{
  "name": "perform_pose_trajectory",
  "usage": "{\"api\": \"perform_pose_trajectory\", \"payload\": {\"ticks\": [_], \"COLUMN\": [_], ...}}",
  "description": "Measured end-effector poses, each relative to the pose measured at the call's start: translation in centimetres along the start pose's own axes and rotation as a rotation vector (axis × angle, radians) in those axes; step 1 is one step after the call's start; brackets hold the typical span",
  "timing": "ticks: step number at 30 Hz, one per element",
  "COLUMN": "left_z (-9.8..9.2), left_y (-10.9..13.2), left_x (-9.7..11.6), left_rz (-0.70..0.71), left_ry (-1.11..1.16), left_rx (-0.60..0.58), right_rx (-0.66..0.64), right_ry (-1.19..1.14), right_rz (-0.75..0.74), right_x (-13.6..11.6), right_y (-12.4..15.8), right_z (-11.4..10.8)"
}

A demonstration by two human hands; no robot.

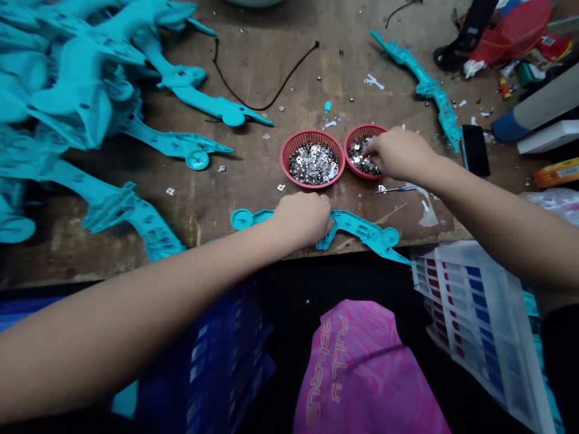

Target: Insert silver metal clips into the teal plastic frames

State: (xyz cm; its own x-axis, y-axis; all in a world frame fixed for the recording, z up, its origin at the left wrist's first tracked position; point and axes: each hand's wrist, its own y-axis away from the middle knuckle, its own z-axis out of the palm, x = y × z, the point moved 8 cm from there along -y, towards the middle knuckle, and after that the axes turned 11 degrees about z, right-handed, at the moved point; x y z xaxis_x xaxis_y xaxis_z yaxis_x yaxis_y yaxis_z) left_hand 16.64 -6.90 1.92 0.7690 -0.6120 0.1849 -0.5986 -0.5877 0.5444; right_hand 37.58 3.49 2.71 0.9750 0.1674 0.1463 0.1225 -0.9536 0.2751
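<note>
Near the table's front edge lies a turquoise bow-shaped plastic part (357, 224), with round discs close to its ends and ribs showing. My left hand (304, 216) is closed over its middle, hiding that stretch. Beyond it stand two red plastic baskets. The larger basket (286, 166) contains many small metal pieces (314, 163). My right hand (398, 150) reaches into the smaller basket (350, 135), fingers bent together among small shiny pieces (357, 154). Whatever is between those fingertips is too small to make out.
Similar turquoise parts (90, 90) are heaped at left; another (423, 81) lies back right. A black cord (271, 102), a screwdriver (400, 188) and a phone (474, 150) lie on the table (344, 66). Below are a white crate (488, 319) and a blue crate (212, 355).
</note>
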Motion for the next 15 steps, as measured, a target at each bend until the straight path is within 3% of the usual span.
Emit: {"api": "perform_pose_trajectory", "payload": {"ticks": [6,9,12,15], "left_z": [-1.6,-1.6,0.2,3.1], "left_y": [1.4,1.8,1.8,1.2], "left_x": [1.3,3.3,5.1,4.4], "left_rz": [-0.006,0.158,0.440,0.466], "left_ry": [-0.046,-0.095,-0.176,-0.178], "left_rx": [0.053,0.131,0.105,-0.067], "right_rx": [-0.058,-0.059,-0.028,0.027], "right_ry": [0.017,-0.009,-0.052,-0.087], "right_rz": [-0.006,-0.035,-0.058,-0.090], "right_x": [-1.3,-0.7,0.1,0.8], "right_y": [-1.8,-2.2,-2.8,-3.4], "right_z": [1.9,2.1,1.8,1.5]}}
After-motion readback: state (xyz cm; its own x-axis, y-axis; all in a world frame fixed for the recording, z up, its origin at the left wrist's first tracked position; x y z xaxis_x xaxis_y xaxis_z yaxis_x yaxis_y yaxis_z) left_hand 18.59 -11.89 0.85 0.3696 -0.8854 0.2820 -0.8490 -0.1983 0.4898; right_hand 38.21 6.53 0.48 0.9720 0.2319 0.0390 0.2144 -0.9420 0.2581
